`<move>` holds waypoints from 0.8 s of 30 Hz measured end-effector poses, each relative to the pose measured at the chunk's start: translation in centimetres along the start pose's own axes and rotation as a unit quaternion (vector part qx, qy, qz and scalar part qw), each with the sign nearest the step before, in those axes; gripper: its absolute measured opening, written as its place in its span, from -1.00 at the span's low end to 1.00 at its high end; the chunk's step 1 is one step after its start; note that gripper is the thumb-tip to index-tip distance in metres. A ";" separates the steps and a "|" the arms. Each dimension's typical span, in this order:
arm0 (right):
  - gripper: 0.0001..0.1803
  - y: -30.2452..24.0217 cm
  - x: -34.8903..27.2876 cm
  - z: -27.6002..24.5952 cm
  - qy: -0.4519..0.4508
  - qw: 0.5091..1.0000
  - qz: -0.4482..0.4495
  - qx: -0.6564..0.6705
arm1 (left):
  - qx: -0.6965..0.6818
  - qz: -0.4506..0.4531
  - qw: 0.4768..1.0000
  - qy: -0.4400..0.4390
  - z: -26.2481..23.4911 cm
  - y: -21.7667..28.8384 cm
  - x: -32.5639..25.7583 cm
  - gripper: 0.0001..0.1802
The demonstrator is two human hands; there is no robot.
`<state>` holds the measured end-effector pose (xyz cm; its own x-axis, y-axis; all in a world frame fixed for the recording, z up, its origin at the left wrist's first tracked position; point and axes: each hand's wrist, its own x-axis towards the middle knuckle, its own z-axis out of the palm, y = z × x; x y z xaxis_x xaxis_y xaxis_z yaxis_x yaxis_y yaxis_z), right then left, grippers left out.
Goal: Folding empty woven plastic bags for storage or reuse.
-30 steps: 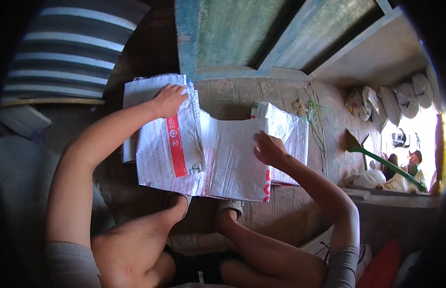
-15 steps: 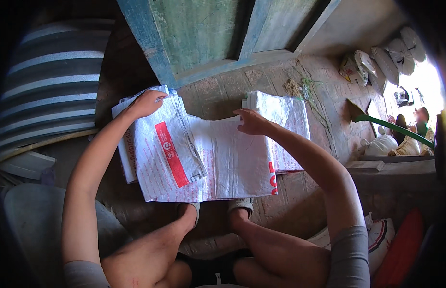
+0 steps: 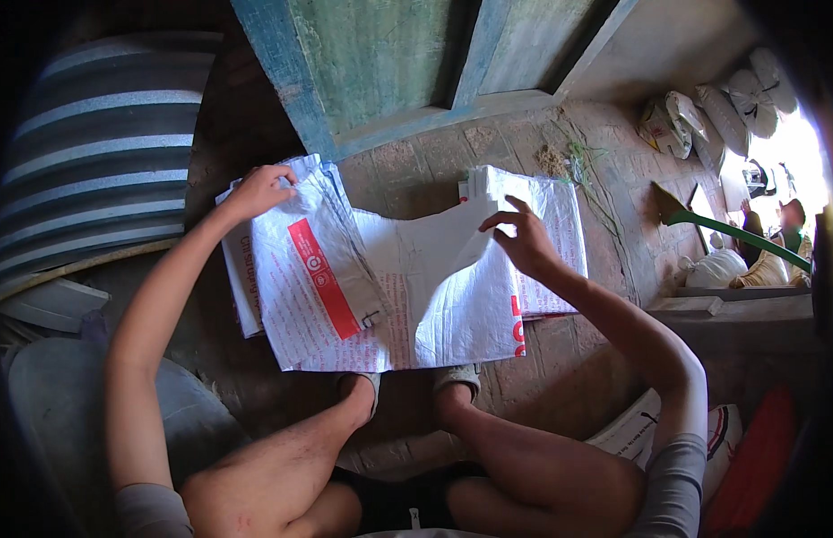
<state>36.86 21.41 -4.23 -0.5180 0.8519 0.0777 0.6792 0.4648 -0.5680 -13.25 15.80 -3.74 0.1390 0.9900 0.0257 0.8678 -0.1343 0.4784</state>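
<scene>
White sack [image 3: 470, 314] (red lettering [image 3: 517, 327] at R edge) lies on floor [image 3: 398, 170] by feet [image 3: 457, 386], long axis L–R. R hand [image 3: 526, 242], thumb & index pinched, holds up its far edge; L hand [image 3: 259, 193], half-curled, is on folded sack [image 3: 286, 300], red band [image 3: 323, 280] slanting down-right; can't tell if gripping.

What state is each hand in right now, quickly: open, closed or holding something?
Left hand: bent fingers on the red-banded white sack; grip cannot be told.
Right hand: closed, pinching a raised white sack layer.
</scene>
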 end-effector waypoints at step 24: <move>-0.67 5.1 -1.0 -12.5 -0.195 0.947 0.177 0.183 | -0.332 -0.293 0.882 -0.159 -8.6 -4.1 -4.9 -0.74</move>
<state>47.36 25.94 3.06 -0.4926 0.7517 -0.4384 0.6578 -0.0082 -0.7531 -21.58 11.85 1.71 -0.0238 0.8042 -0.5939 0.3791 0.5570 0.7390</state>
